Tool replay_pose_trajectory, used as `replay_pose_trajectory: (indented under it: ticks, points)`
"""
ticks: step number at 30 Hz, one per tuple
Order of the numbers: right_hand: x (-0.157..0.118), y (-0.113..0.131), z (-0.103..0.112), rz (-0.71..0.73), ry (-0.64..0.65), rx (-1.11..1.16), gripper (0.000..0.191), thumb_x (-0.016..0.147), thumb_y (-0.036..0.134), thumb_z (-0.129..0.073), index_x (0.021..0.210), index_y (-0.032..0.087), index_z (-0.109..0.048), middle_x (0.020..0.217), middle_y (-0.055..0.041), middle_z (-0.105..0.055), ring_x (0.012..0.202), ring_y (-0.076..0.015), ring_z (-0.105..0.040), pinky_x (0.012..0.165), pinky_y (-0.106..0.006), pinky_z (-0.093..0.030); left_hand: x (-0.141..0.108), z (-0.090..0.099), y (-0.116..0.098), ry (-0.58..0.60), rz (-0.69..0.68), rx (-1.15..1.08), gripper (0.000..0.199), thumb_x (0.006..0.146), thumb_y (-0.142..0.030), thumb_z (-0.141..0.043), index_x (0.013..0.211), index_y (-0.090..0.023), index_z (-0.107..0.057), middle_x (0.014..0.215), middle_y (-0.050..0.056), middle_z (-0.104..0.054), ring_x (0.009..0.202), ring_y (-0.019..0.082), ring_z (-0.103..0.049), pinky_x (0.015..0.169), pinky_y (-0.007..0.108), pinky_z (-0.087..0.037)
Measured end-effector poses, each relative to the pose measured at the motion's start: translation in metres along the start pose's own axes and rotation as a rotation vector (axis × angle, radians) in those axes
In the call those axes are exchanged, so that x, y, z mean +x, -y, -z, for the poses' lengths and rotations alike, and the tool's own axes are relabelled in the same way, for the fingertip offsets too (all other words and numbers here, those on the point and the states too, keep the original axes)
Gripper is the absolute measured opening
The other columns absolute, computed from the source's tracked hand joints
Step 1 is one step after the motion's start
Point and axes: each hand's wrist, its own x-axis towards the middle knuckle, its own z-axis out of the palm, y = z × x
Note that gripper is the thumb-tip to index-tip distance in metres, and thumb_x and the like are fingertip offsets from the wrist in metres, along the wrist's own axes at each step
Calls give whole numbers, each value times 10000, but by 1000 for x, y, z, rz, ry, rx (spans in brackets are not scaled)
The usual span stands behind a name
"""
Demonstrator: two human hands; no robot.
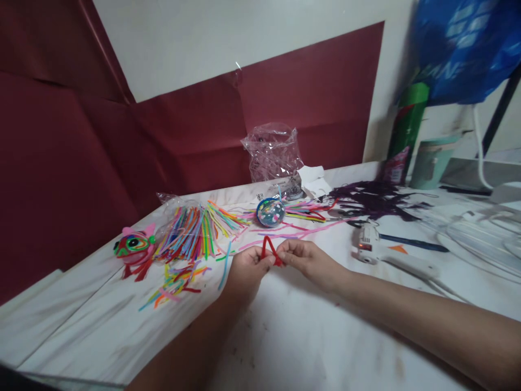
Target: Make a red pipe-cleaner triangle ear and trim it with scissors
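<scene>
just below the frame's centre, a fuzzy red stem (273, 252) was bent into a narrow peak, its tip and long axis pointing up the frame. the left hand (249, 267) and right hand (305, 258), close together, pinched its lower parts. many-coloured stems (189, 233) fanned at left; above the hands sat a shiny round ball (271, 212) and a crinkled clear bag (272, 149).

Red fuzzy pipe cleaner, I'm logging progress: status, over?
Left hand, right hand: pinching. Red fuzzy pipe cleaner: bent into peak. Clear, blue-rimmed ball: beyond, not blocking.
</scene>
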Motion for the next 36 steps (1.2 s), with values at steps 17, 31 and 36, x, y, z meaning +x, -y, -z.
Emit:
replay_pose_trajectory:
  ticks: [17,31,36]
  points:
    - [-11,4,-8,147,-145,-306,151,765,306,-494,714,167,-520,677,-11,-535,655,-140,-495,633,-272,-391,5,4,11,21,-43,-36,60,644,-188,-577,644,-149,-531,564,-40,-508,536,82,-427,553,205,-315]
    - [-5,4,-8,61,-123,-52,265,713,409,-573,650,174,-468,592,37,-454,562,-99,-412,574,-245,-336,1,1,12,103,-55,-89,110,639,-206,-640,717,-137,-607,619,-1,-596,597,107,-499,615,226,-373]
    - [-5,5,-7,38,-129,-54,261,732,414,-542,658,167,-503,598,18,-499,578,-113,-445,599,-263,-350,2,2,13,62,-20,-131,108,660,-222,-628,691,-121,-602,605,6,-580,568,96,-474,601,226,-365]
